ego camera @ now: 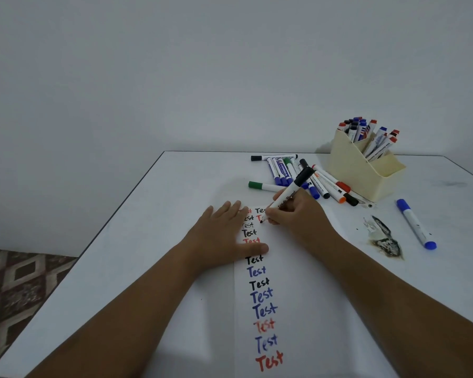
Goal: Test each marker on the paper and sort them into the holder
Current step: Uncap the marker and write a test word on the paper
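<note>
Head view shows us mid-test: our right hand (292, 214) pinches a black marker (286, 196), tip on the paper (298, 296), beside our flat, spread left hand (224, 233); next, we judge, recapping and reaching right to the holder (358, 170).

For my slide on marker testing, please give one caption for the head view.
Right hand writes with a black marker on the paper pressed flat by the left hand, near the holder.

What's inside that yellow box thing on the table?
The cream holder has markers standing in it, with red, blue and black caps poking out the top. Its walls hide their lower halves, so what lies at the bottom cannot be seen.
</note>
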A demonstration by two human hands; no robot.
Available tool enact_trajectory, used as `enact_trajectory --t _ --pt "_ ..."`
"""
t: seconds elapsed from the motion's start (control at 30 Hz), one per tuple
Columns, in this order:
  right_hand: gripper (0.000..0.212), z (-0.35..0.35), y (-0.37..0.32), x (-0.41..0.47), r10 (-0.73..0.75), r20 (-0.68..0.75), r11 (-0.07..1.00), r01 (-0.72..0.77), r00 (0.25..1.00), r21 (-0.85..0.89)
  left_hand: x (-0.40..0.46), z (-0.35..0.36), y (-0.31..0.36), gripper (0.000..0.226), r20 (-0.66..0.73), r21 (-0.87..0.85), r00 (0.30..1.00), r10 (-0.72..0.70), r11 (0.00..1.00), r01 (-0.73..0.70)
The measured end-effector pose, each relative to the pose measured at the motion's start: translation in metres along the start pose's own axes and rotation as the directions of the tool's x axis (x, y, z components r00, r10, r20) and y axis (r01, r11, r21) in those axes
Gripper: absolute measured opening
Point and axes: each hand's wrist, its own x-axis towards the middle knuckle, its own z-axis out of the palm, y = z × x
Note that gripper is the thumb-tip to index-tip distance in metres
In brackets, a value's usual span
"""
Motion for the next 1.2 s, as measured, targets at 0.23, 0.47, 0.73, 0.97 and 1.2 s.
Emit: enact_trajectory --t 0.23,0.47,0.73,0.97,1.2 --pt "0.030 -0.001 0.002 0.000 -0.005 0.011 1.000 0.005 1.000 0.026 -0.001 0.000 0.000 0.112 0.006 -0.002 1.000 -0.003 1.000 0.003" --pt "0.031 0.001 0.005 0.000 -0.052 -0.042 0.998 0.050 0.998 -0.039 -0.001 -0.001 0.001 0.111 0.008 -0.008 1.000 -0.006 1.000 0.006" --pt "0.030 0.000 0.009 0.000 -0.058 -0.052 0.997 0.055 0.997 -0.055 -0.001 -0.001 0.001 0.111 0.019 -0.012 1.000 -0.008 1.000 0.009" --pt "0.033 0.001 0.009 0.002 -0.031 -0.035 0.998 0.029 0.999 -0.054 -0.002 0.000 0.000 0.111 0.026 -0.015 1.000 -0.004 1.000 0.005" --pt "0.036 -0.002 0.012 0.004 -0.015 -0.091 0.997 0.008 0.996 -0.072 -0.001 0.000 0.001 0.109 0.020 -0.014 1.000 -0.002 1.000 0.002"
